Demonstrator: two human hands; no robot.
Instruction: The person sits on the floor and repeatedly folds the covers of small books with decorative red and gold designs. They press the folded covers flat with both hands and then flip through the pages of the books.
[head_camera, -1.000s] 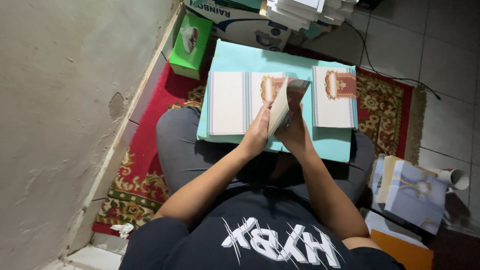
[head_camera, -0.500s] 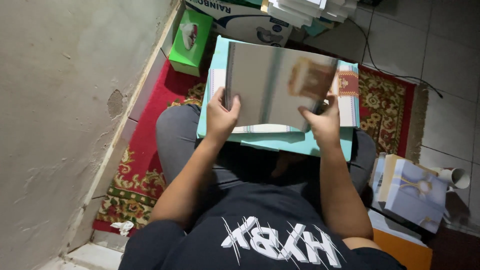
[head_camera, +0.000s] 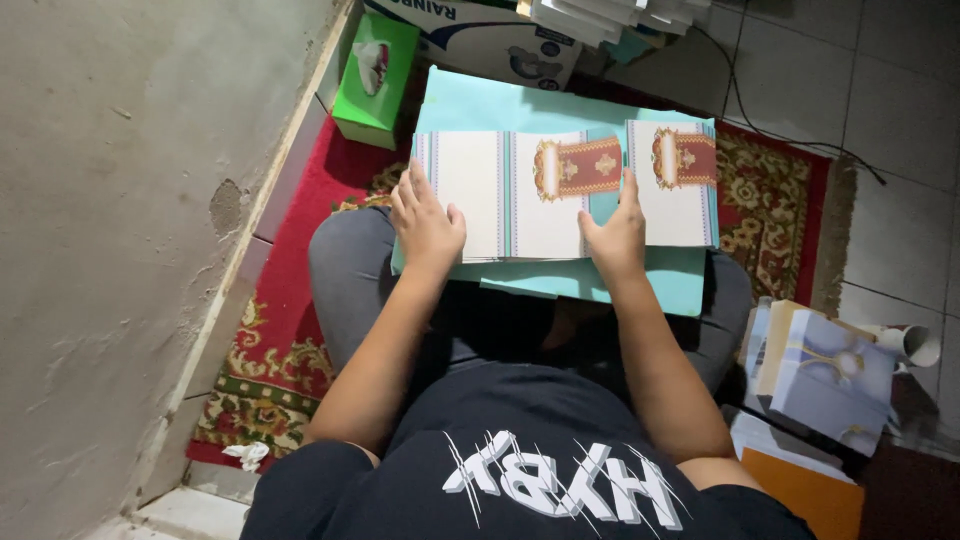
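A: Head view, looking down at a seated person. What do the two hands do?

B: The left hand (head_camera: 428, 222) lies flat, fingers spread, on the left panel of an unfolded printed card (head_camera: 520, 195). The right hand (head_camera: 615, 232) lies flat too, fingers together, on the right edge of the same card. Both are open and press down; neither grips anything.

A: Where is the card?

B: It rests on a turquoise board (head_camera: 500, 100) that sits across the lap of the person. The card has white panels with thin striped borders, and one panel shows a red and gold ornament. It seems to lie on a thin stack of similar sheets, because more edges show under it near the hands.

A: Is there another card?

B: Yes, a second card (head_camera: 672, 185) with the same ornament lies just beside it on the right, on the same board, near the right hand.

A: What is around?

B: Under the person is a red patterned rug (head_camera: 290, 330). A green tissue box (head_camera: 375, 75) stands near the wall at the upper left. On the right, on the tiled floor, lies a pile of pale blue folders (head_camera: 830, 375), and an orange sheet (head_camera: 800, 490) lies below them.
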